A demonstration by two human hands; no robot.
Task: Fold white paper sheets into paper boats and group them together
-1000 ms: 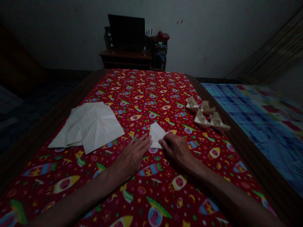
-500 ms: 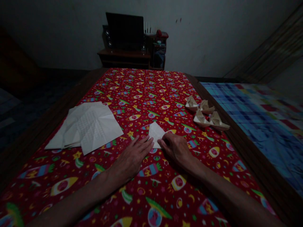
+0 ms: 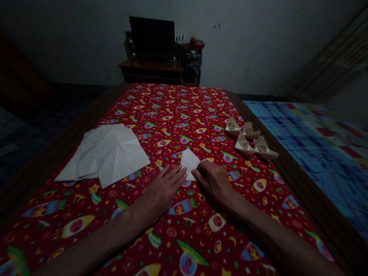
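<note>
A small piece of folded white paper (image 3: 189, 160) lies on the red patterned cloth, between my two hands. My left hand (image 3: 163, 189) rests flat with its fingers stretched out, the fingertips on the paper's left edge. My right hand (image 3: 215, 179) is curled at the paper's right edge, thumb and fingers pinching there. To the left lies a pile of creased paper sheets (image 3: 115, 153), the top one with faint writing. Several folded paper boats (image 3: 253, 142) stand in a cluster at the right.
The red cloth (image 3: 172, 111) with rockets covers a long surface with dark wooden edges (image 3: 258, 119). Beyond its far end stand a black screen (image 3: 152, 38), speakers and a red telephone (image 3: 197, 42) on a wooden stand. A blue checked cloth (image 3: 287, 130) spreads at the right.
</note>
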